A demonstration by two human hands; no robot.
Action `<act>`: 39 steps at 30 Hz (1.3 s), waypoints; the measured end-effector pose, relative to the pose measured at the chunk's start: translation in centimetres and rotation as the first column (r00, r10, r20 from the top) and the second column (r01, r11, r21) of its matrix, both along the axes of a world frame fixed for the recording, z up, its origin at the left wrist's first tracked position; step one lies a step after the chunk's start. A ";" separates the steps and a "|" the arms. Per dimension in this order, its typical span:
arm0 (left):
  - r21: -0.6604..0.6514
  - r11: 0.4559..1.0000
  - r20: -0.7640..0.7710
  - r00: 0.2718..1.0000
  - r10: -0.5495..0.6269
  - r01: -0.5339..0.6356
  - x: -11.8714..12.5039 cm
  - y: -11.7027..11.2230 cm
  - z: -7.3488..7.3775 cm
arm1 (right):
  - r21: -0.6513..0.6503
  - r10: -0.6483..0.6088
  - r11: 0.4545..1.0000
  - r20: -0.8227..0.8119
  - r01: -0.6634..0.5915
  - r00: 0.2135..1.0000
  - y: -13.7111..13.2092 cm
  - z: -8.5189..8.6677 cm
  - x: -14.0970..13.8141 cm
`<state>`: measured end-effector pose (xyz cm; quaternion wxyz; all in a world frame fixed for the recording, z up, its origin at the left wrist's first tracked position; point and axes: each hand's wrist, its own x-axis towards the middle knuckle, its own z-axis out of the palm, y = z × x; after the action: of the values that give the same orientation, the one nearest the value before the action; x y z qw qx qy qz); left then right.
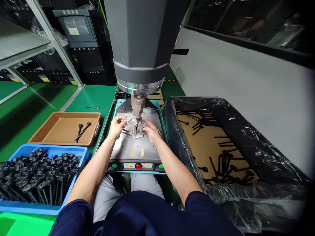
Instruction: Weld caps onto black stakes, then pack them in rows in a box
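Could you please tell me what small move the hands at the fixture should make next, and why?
Probably draw both hands back toward the green buttons: the left hand and right hand both rest at the fixture beneath the press horn, so the fingers seem to lie in its path.

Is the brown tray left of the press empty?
No, two black pins lie inside the brown tray.

Matt metal plate [128, 149], glossy plastic liner [246, 137]
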<state>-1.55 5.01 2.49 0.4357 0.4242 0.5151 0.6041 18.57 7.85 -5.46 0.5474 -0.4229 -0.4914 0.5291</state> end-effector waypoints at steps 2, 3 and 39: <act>-0.007 1.000 -0.002 1.000 -0.001 0.001 -0.1 0.0 -0.2 | -0.012 -0.004 1.000 -0.017 0.004 1.000 -0.4 0.1 -0.2; -0.010 1.000 -0.006 1.000 -0.002 0.002 -0.2 0.0 -0.2 | -0.025 -0.003 1.000 -0.032 0.002 0.999 -0.7 0.1 -0.3; -0.161 0.987 0.191 0.980 0.054 -0.023 -1.9 -1.1 -1.0 | -0.347 0.124 0.915 -0.237 -0.203 0.964 -11.0 -1.3 3.0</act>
<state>-3.44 3.88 1.54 0.5045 0.3172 0.5245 0.6080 21.56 -3.19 -6.81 0.4605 -0.4170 -0.3567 0.6977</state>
